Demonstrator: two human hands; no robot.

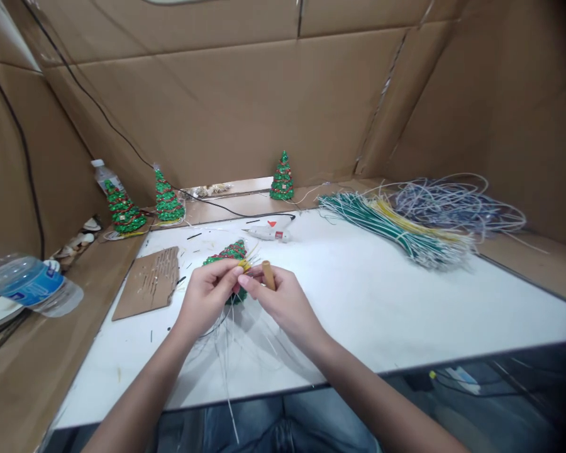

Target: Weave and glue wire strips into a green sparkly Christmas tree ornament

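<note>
My left hand (212,292) is closed, its thumb and finger pinching the yellow wires (245,265) at the base of a small green Christmas tree (236,250). The tree lies tilted behind my hands, partly hidden by them, with red trim showing. Opposite it, my right hand (283,299) is closed round a brown wooden-looking stick (268,277), which pokes up between thumb and fingers. Its thumb tip meets my left fingertips at the wires. Long thin white wires (227,377) hang down from the hands past the table's front edge.
Three finished-looking trees (168,198) stand along the back. A glue gun (268,233) lies beyond my hands, its cord running left. Bundled green wires (382,226) and loose coils (457,204) lie right. Cardboard (146,283) and a water bottle (33,286) are left.
</note>
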